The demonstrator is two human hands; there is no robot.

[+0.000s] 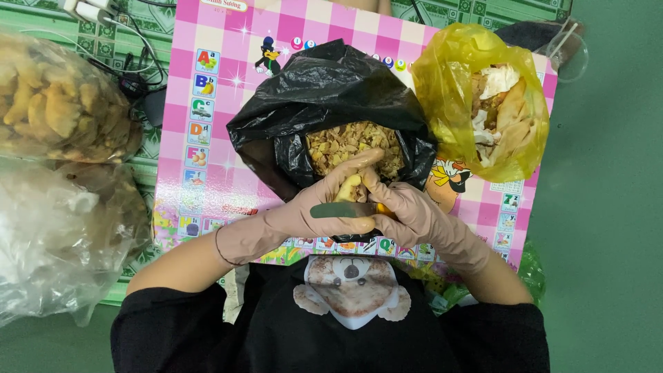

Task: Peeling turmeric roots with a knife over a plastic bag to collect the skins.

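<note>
Both my hands wear beige rubber gloves and meet over the mouth of a black plastic bag (pixel 324 90). My left hand (pixel 311 207) grips a pale yellow peeled piece (pixel 351 185) between its fingers. My right hand (pixel 411 215) is closed on a knife with an orange handle, whose dark flat blade (pixel 342 209) lies across my left hand's fingers. The bag below holds brown flaky peelings (pixel 352 144).
A yellow plastic bag (pixel 449 76) with pale and brown pieces sits to the right. Two clear bags of yellowish-brown pieces (pixel 55 97) (pixel 62 228) lie at the left. Everything rests on a pink checkered picture board (pixel 207 166), with cables and a charger (pixel 90 14) at top left.
</note>
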